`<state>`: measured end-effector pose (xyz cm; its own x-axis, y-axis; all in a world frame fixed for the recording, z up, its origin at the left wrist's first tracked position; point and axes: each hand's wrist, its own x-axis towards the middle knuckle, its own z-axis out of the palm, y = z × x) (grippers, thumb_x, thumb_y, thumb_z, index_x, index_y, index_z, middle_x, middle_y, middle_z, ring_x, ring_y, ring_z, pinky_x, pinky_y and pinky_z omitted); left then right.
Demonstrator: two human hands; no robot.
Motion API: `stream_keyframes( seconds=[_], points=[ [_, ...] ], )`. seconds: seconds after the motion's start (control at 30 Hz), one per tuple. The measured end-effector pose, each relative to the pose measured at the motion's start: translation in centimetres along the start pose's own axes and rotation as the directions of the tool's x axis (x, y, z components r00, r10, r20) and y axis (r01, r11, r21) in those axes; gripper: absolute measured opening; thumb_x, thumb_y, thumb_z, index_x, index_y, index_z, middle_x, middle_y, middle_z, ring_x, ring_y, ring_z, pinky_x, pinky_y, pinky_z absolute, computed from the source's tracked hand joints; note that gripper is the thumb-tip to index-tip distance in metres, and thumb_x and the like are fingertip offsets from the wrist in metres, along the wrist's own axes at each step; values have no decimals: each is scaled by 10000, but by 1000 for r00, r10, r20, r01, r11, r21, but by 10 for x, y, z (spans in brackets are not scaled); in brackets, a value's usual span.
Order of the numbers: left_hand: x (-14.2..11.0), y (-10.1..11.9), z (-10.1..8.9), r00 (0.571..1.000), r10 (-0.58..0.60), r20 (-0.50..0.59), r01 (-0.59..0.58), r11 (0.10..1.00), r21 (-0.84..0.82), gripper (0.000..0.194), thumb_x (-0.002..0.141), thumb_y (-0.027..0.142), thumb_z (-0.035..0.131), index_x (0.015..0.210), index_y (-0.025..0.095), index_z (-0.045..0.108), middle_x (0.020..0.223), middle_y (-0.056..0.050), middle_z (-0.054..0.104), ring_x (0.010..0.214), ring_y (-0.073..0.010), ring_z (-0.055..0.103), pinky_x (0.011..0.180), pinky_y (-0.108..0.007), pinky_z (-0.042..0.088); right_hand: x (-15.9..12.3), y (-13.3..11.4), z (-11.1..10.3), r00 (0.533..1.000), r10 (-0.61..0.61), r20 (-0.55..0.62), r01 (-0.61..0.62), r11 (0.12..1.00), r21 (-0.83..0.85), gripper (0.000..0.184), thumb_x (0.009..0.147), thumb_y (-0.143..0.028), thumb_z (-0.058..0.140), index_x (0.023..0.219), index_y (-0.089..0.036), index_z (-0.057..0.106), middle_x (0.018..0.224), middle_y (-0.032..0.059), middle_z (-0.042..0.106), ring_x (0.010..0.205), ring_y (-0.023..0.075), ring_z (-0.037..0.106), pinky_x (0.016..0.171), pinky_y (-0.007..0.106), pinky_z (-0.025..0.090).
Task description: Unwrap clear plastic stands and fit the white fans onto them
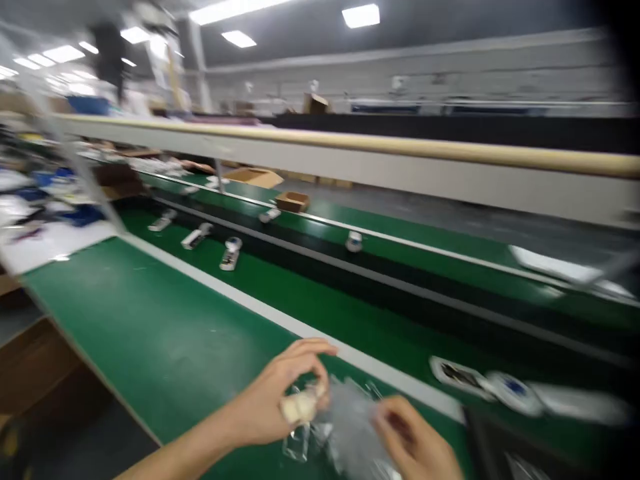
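Observation:
My left hand (pixel 285 390) is bent around a few small cream-coloured pieces (pixel 299 407), held between the palm and the curled fingers, with the index finger stretched out above. What the pieces are is too blurred to tell. Beneath and beside them lies a heap of clear plastic bags (pixel 350 427) on the green bench top (pixel 165 320). My right hand (pixel 420 443) is at the right side of the bags, its fingers curled together and smeared by motion. Whatever those fingers hold is hidden.
Beyond a white edge strip, a green conveyor belt (pixel 320 293) carries several white devices, among them one (pixel 231 253) farther back and one (pixel 513 392) at the right. A dark tray (pixel 500 447) sits at lower right. A cardboard box (pixel 40 373) stands low at left.

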<state>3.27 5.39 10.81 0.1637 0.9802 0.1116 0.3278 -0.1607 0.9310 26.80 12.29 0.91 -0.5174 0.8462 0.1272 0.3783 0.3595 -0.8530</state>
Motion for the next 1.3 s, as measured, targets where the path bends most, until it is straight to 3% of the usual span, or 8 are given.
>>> stream_keyframes(
  seconds=[0.1, 0.2, 0.33, 0.43, 0.53, 0.8, 1.03, 1.3],
  points=[
    [-15, -22, 26, 965, -180, 191, 214, 961, -173, 160, 817, 356, 557, 918, 238, 519, 1332, -90, 483, 1219, -238, 462, 950, -342, 429, -20, -38, 48, 970, 243, -3, -224, 895, 386, 195, 737, -425, 572, 669, -259, 496, 582, -18, 525, 494, 155, 507, 431, 265, 417],
    [-24, -54, 43, 900, -307, 308, 388, 888, -246, 312, 814, 424, 549, 1072, 281, 447, 1029, -45, 653, 892, -197, 637, 808, -305, 497, -15, -46, 77, 909, 406, 88, -384, 738, 555, 172, 729, -383, 561, 710, -221, 506, 562, -45, 518, 445, 117, 498, 434, 240, 434],
    [-1, -92, 42, 861, -442, 253, 437, 896, 80, 522, 791, 464, 525, 1265, 280, 407, 1048, -48, 679, 953, -242, 632, 831, -327, 482, -16, -14, 40, 814, 580, 33, -579, 806, 122, 174, 829, -300, 441, 790, -201, 578, 678, -2, 625, 661, 164, 626, 623, 268, 493],
    [37, -115, 42, 856, -466, 226, 366, 853, 371, 446, 824, 418, 418, 1194, 202, 542, 1166, -91, 645, 1048, -270, 601, 854, -331, 463, -15, 28, -5, 736, 651, -186, -675, 723, -144, 309, 818, -245, 483, 1117, -196, 548, 1079, 103, 608, 983, 255, 590, 862, 397, 420],
    [73, -131, 56, 828, -466, 312, 251, 805, 538, 544, 791, 347, 451, 1313, 194, 466, 1211, -103, 625, 1091, -290, 583, 857, -354, 453, -8, 60, -22, 699, 695, -170, -714, 660, -236, 575, 750, -253, 606, 1298, -188, 445, 1203, 175, 524, 1055, 329, 557, 869, 457, 386],
    [107, -156, 96, 806, -439, 398, 130, 786, 604, 397, 668, 246, 584, 1064, 232, 610, 1009, -49, 696, 947, -271, 629, 751, -302, 439, 18, 88, 4, 714, 696, -75, -689, 679, -254, 294, 681, -174, 701, 961, -217, 624, 936, 30, 610, 938, 217, 591, 819, 321, 392],
    [115, -164, 99, 823, -434, 365, 141, 780, 610, 121, 710, 289, 553, 748, 200, 626, 837, -31, 670, 799, -203, 627, 654, -236, 394, 16, 98, -8, 686, 725, 62, -723, 689, -59, 42, 778, -110, 581, 780, -145, 558, 621, -57, 530, 470, 77, 524, 476, 205, 428],
    [95, -131, 79, 864, -326, 384, 70, 833, 549, 188, 802, 288, 445, 730, 191, 589, 743, -28, 645, 720, -191, 591, 631, -256, 358, -18, 36, -37, 846, 531, 49, -533, 844, 61, 246, 732, -24, 451, 866, -207, 547, 684, -61, 462, 566, 82, 478, 524, 189, 392]
  ],
)
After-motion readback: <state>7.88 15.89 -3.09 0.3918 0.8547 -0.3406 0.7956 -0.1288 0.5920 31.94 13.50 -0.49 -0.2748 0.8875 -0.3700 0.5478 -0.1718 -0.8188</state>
